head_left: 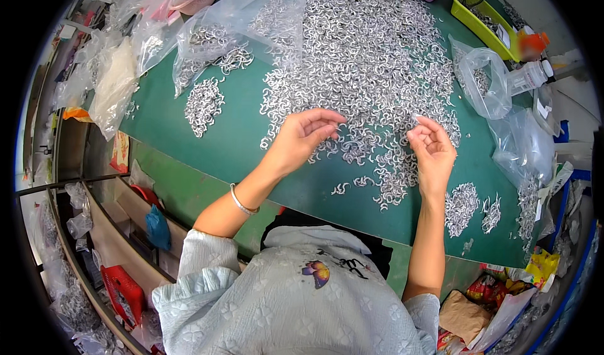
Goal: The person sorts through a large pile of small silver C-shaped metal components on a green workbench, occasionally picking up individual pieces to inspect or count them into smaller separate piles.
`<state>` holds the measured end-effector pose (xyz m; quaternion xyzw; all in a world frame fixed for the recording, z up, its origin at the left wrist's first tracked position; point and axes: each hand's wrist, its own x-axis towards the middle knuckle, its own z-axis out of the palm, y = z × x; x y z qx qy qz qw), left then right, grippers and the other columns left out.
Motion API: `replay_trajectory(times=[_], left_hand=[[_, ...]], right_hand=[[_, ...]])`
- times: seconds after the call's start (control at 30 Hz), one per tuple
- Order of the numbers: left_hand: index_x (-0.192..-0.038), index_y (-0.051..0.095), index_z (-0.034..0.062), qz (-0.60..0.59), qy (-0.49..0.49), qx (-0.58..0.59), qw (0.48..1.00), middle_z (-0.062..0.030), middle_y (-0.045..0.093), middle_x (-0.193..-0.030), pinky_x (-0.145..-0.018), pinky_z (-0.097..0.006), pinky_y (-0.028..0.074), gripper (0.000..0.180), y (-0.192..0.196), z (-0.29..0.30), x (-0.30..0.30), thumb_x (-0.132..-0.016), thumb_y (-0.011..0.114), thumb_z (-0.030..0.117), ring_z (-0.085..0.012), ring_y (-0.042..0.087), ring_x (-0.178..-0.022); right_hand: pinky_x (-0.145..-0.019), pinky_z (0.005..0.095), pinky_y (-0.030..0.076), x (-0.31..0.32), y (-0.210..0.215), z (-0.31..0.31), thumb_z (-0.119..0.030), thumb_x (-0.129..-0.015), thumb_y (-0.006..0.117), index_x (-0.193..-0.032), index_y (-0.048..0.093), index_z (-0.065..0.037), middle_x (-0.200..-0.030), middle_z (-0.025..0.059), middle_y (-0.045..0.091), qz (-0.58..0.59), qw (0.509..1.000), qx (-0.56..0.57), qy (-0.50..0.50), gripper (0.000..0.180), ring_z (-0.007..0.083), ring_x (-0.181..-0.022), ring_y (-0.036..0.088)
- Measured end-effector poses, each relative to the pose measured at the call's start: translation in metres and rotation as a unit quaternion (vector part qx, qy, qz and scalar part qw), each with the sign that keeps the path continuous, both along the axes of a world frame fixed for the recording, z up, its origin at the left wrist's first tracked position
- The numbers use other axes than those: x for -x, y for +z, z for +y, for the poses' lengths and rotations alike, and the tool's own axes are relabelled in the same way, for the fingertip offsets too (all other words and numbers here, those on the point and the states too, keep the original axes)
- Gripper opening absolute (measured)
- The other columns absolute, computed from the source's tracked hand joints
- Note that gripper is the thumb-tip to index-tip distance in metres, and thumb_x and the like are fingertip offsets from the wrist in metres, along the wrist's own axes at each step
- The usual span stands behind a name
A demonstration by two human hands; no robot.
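Both hands are picking at the big pile (358, 59) of metal clips, left hand (301, 138) and right hand (433, 150) fingers loosely curled, while a few small sorted heaps (461, 207) are lying aside, so most is remaining.

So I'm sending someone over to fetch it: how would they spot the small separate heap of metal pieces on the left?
Start at the green table and its big central spread of silvery curved metal pieces. Look left of that, beyond the left hand, below the clear plastic bags. The small heap stands alone, ringed by bare green.
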<state>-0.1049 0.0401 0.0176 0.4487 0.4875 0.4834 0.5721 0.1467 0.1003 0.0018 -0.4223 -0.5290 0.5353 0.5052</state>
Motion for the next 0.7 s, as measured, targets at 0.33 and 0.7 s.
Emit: replay_trajectory(times=[0.33, 0.7], left_hand=[[-0.122, 0.057, -0.0043, -0.374, -0.047, 0.228, 0.898, -0.0141, 0.064, -0.117, -0.099, -0.038, 0.051, 0.028, -0.014, -0.013, -0.024, -0.098, 0.053, 0.009, -0.0227, 0.062, -0.113], [-0.101, 0.067, 0.0068, 0.074, -0.051, 0.020, 0.996, 0.0006, 0.055, -0.074, -0.050, -0.026, 0.038, 0.016, -0.004, -0.036, -0.041, -0.099, 0.055, 0.017, -0.0106, 0.046, -0.055]], right_hand=[[-0.069, 0.0191, 0.048, 0.039, 0.021, -0.045, 0.011, -0.085, 0.065, -0.113, 0.062, 0.004, -0.091, 0.0042, 0.063, 0.054, 0.993, 0.026, 0.102, 0.030, 0.0066, -0.076, 0.059], [-0.069, 0.0279, 0.048, 0.024, 0.011, -0.027, 0.003, -0.081, 0.070, -0.109, 0.068, -0.002, -0.086, 0.0065, 0.071, -0.221, 0.969, -0.107, 0.035, 0.029, 0.0131, -0.077, 0.064]])
